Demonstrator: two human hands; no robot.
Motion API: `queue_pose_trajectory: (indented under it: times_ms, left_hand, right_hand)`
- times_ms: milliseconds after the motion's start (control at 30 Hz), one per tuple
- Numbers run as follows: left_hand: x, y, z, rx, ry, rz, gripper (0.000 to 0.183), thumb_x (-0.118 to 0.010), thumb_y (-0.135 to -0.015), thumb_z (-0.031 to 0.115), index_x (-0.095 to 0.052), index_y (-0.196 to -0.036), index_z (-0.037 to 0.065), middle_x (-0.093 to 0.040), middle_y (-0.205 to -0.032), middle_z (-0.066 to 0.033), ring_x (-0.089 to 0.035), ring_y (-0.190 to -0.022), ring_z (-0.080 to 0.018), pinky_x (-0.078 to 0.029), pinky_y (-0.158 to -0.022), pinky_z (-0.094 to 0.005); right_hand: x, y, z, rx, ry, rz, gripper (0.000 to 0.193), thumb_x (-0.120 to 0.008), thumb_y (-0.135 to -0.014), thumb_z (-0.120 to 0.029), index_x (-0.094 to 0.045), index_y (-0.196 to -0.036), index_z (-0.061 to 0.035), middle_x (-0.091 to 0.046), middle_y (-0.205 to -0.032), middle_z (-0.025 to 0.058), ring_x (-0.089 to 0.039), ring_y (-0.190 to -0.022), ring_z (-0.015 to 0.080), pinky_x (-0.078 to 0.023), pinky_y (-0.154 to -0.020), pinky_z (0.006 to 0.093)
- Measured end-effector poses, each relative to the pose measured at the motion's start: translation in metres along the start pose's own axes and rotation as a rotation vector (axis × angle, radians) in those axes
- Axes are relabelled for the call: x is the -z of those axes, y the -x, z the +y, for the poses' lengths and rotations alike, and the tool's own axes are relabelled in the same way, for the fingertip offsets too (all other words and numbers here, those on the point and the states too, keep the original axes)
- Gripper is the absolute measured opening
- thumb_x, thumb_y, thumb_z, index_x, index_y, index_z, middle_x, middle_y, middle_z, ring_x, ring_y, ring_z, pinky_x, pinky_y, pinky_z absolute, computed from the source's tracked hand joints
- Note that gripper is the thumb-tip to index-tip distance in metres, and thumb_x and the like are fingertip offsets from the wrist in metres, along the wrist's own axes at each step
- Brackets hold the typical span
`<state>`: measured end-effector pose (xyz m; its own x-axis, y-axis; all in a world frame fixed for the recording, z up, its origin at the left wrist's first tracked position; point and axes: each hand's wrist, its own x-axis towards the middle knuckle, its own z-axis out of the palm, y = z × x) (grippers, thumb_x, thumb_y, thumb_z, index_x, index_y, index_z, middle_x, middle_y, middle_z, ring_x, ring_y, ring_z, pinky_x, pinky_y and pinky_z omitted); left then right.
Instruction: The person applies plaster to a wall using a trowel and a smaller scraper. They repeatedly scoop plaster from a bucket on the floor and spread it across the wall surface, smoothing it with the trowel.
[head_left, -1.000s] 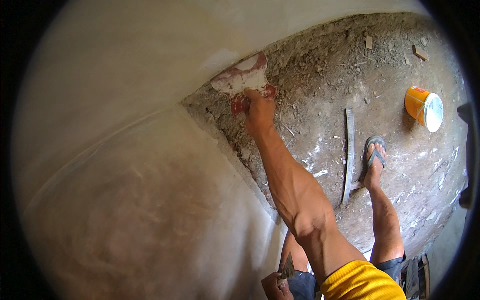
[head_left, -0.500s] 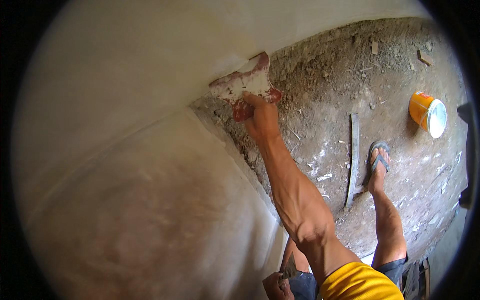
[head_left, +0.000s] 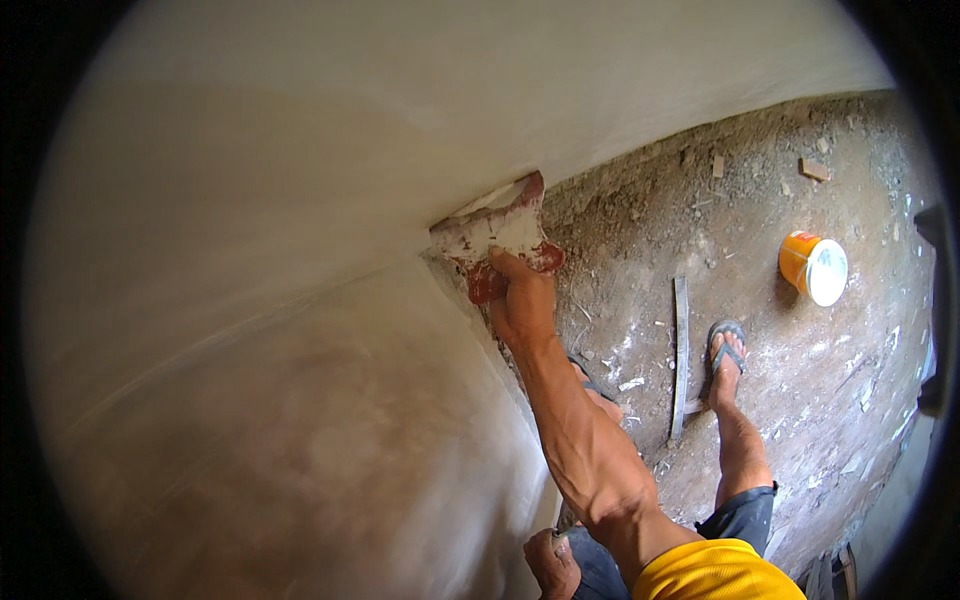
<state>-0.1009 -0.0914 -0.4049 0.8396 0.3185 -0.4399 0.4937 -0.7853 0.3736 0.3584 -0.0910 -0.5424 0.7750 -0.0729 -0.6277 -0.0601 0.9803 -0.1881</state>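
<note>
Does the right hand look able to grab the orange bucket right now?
Probably not: the right hand grips a wide spreader at the wall, and the orange bucket sits well off to the right on the floor, though no barrier shows between them.

A smooth beige upper wall meets a brownish left wall in a corner. The rough brown floor is flecked with white, with crumbled rubble along the upper wall's foot. Pale light glazes the left wall's lower right.
</note>
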Motion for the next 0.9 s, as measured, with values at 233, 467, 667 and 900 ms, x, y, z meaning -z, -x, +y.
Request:
queue_pose_trajectory:
  times_ms: [233,467,667,900]
  left_hand:
    - [0.016,-0.006,0.003,0.086,-0.039,0.009,0.033,-0.059,-0.096,0.018,-0.056,-0.122,-0.002,-0.06,-0.117,-0.0245,-0.053,-0.107,-0.047,-0.041,-0.095,-0.0579]
    - [0.06,-0.019,0.03,-0.012,-0.011,0.178,0.033,-0.066,-0.089,0.017,-0.059,-0.117,0.002,-0.063,-0.11,-0.0196,-0.056,-0.103,-0.0453,-0.042,-0.09,-0.0575]
    - [0.107,-0.016,0.047,0.047,-0.005,0.164,0.034,-0.066,-0.086,0.014,-0.061,-0.117,0.0,-0.064,-0.113,-0.0204,-0.055,-0.106,-0.045,-0.041,-0.094,-0.0575]
    - [0.157,-0.022,0.071,-0.034,-0.013,0.212,0.037,-0.069,-0.083,0.006,-0.061,-0.118,0.0,-0.062,-0.112,-0.0209,-0.055,-0.109,-0.044,-0.04,-0.098,-0.0559]
  right_hand:
    - [-0.056,0.045,-0.012,0.045,-0.009,-0.006,0.033,-0.062,-0.092,0.009,-0.062,-0.124,-0.0007,-0.07,-0.114,0.0121,-0.069,-0.103,0.0265,-0.058,-0.092,0.0427]
    - [-0.118,0.088,-0.026,0.072,0.006,-0.029,0.035,-0.064,-0.092,0.009,-0.061,-0.125,-0.0013,-0.07,-0.114,0.0114,-0.07,-0.103,0.0256,-0.058,-0.09,0.0415]
    - [-0.183,0.133,-0.045,0.052,-0.04,-0.03,0.039,-0.063,-0.09,0.011,-0.06,-0.127,-0.0006,-0.07,-0.117,0.0108,-0.07,-0.105,0.0252,-0.058,-0.091,0.0405]
    - [-0.253,0.173,-0.064,0.084,-0.056,-0.078,0.042,-0.065,-0.088,0.012,-0.06,-0.128,-0.0009,-0.07,-0.117,0.0099,-0.07,-0.104,0.0246,-0.058,-0.091,0.0394]
